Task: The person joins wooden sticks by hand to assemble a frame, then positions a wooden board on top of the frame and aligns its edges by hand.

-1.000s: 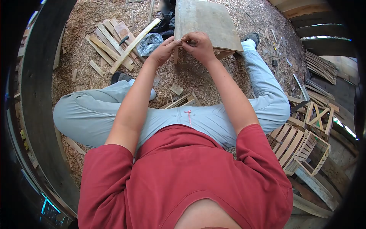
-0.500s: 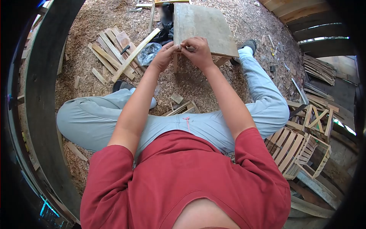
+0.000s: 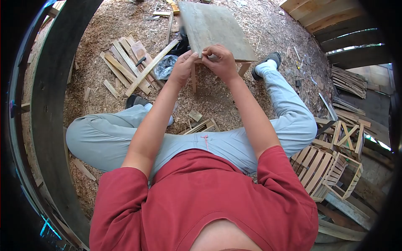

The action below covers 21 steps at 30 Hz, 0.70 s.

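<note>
A small wooden table (image 3: pixel 224 31) with a worn grey top stands in front of me on thin legs. My left hand (image 3: pixel 184 67) is at its near left corner, thumb and fingers pinched together there. Just to the right, my right hand (image 3: pixel 219 62) is closed in a pinch over the near edge of the top. Whatever is between the fingertips of either hand is too small or hidden to name. A clear plastic bag (image 3: pixel 166 67) lies left of the table, close to my left hand.
Loose wooden slats (image 3: pixel 121 62) lie in a pile at the left, with a dark-headed hammer (image 3: pixel 141 61) among them. Slatted wooden crates (image 3: pixel 335 171) stand at the right. Wood shavings (image 3: pixel 217 98) cover the ground. A dark board (image 3: pixel 50 104) runs along the left.
The view has shifted slightly, and the table appears a little further left and tilted. Both hands stay at its near left corner, the right fingers raised and bent a little more.
</note>
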Available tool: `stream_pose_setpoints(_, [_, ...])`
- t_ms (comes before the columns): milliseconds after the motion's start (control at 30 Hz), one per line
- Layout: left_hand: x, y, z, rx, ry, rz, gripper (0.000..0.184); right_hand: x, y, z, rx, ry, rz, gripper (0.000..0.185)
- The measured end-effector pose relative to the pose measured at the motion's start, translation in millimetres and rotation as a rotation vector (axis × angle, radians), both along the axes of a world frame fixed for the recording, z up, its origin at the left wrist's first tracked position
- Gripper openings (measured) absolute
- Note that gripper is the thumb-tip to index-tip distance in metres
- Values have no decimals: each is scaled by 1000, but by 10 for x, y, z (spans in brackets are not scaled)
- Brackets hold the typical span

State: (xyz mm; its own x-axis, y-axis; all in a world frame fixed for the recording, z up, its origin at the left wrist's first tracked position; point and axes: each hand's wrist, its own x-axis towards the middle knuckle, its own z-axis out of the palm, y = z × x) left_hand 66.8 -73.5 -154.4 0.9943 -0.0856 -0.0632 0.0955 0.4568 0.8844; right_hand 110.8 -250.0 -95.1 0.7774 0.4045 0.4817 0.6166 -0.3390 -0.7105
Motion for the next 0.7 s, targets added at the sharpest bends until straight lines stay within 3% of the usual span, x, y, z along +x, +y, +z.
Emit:
stream_pose_setpoints(467, [-88,-84,94,-86,-44,30,33,-145,65,-61,190,192,-42,13])
stream_pose_setpoints(700, [-132,-170,202,-113,-50,20,34,-214,-58,223,86,182,7,11])
